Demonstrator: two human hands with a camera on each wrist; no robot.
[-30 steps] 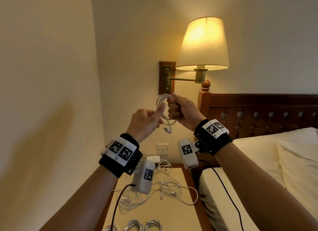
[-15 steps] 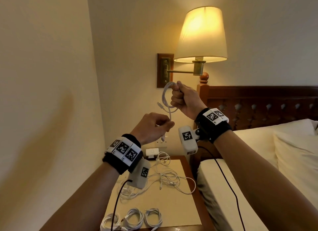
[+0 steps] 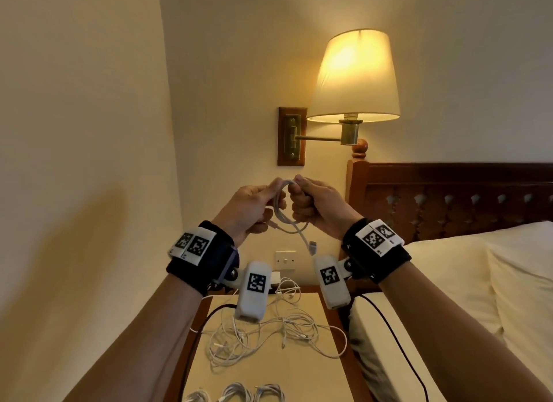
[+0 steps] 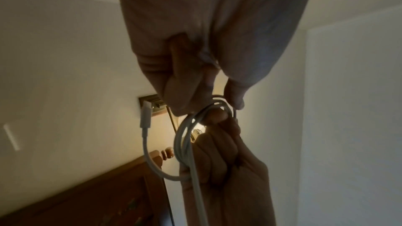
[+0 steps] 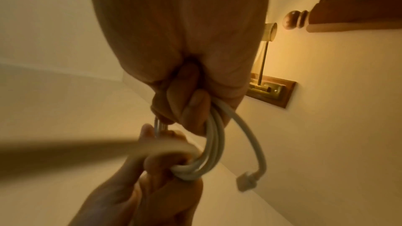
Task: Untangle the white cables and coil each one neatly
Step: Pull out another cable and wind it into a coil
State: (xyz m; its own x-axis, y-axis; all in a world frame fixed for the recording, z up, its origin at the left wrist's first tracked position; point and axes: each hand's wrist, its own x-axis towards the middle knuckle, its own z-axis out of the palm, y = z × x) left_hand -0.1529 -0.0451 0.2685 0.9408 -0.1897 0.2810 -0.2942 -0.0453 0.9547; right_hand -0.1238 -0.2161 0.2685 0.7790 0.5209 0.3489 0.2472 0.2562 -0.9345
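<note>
Both hands up in front of the wall lamp (image 3: 356,78), sharing one coiled white cable (image 3: 279,210). Right hand (image 3: 320,207) is a closed fist w/ the loops wrapped in its fingers. Left hand (image 3: 248,208) pinches the coil's top btwn thumb and forefinger, other fingers curled. One plug end (image 3: 312,247) dangles below. Tangled cables (image 3: 269,329) lie on the nightstand (image 3: 299,371) underneath; three finished coils (image 3: 236,394) sit at its near edge.

Three views, all meeting on the coil I hold

My head view looks forward over both wrists; each wrist view peers close along its palm, upward toward the wall lamp (image 3: 356,78), sharing the white cable (image 3: 281,210) between my hands.
</note>
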